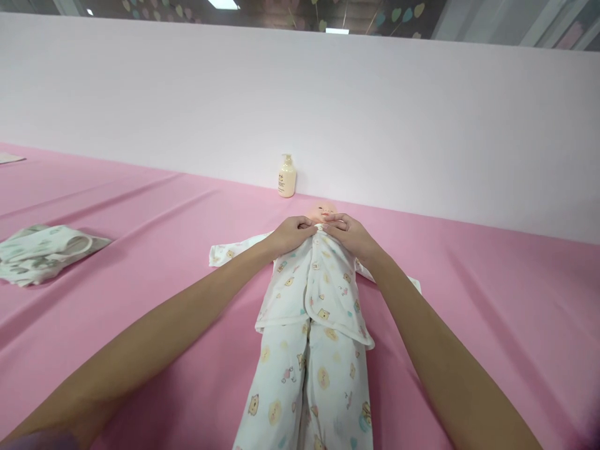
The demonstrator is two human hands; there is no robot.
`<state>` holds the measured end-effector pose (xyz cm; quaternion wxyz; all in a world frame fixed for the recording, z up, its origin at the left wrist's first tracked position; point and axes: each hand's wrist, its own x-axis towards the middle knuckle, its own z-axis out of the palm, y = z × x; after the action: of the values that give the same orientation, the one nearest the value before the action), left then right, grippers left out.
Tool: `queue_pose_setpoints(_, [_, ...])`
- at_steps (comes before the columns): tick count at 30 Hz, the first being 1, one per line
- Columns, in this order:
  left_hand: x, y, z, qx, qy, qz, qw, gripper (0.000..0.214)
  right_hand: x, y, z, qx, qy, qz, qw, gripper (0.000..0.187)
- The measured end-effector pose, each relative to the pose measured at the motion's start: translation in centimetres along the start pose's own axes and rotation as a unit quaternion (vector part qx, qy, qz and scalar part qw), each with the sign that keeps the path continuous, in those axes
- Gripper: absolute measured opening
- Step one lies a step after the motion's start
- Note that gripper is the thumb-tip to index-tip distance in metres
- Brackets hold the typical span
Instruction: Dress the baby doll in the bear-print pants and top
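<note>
A baby doll (323, 208) lies on its back, its head towards the wall. It is dressed in a white long-sleeved pyjama top (330, 281) and matching pyjama trousers (323, 381), both printed with small animals. At the neckline, my left hand (294, 235) pinches the collar edge of the top. My right hand (349, 234) grips the other side of the collar, its upper fingers passing over the doll's chin. A small button shows between my fingertips. Below it the front edges overlap down to the hem. The sleeves lie spread out to both sides.
A cream pump bottle (287, 177) stands against the white wall (290, 106) behind the doll. At the left a folded printed garment (47, 253) lies on the pink sheet (178, 212). A flat pale item (10, 158) rests at the far left edge.
</note>
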<state>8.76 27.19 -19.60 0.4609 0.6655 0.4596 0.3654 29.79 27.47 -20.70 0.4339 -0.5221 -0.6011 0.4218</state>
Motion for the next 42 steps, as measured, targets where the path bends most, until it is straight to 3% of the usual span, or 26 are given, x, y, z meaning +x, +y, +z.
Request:
queue_pose_setpoints(7, [0.1, -0.1, 0.0, 0.003, -0.009, -0.003, 1.0, 0.019, 0.1, 0.1, 0.0, -0.01, -0.009, -0.015, 1.0, 0.039])
queue_pose_setpoints(12, [0.0, 0.0, -0.4, -0.005, -0.025, -0.003, 1.0, 0.02, 0.2, 0.4, 0.1, 0.003, 0.019, -0.045, 0.999, 0.042])
queue_pose_setpoints(23, [0.3, -0.7, 0.4, 0.019, 0.023, 0.023, 0.999, 0.018, 0.0, 0.5, 0.4, 0.082, 0.054, 0.002, 0.995, 0.049])
queue_pose_setpoints(30, [0.1, -0.6, -0.1, 0.084, 0.055, 0.03, 0.994, 0.022, -0.7, -0.3, 0.4, -0.058, 0.141, -0.016, 0.988, 0.041])
queue_pose_setpoints(38, [1.8, -3.0, -3.1, 0.197, 0.089, 0.079, 0.973, 0.014, -0.7, 0.3, -1.3, -0.187, 0.151, -0.016, 0.97, 0.014])
queue_pose_setpoints(40, [1.7, -2.8, -3.3, 0.219, 0.102, 0.086, 0.967, 0.013, -0.8, 0.2, -1.6, -0.206, 0.161, -0.031, 0.965, 0.012])
queue_pose_setpoints(42, [0.8, -1.2, -3.3, 0.231, 0.103, 0.101, 0.962, 0.013, -1.1, -0.5, -1.6, -0.215, 0.166, -0.048, 0.961, 0.013])
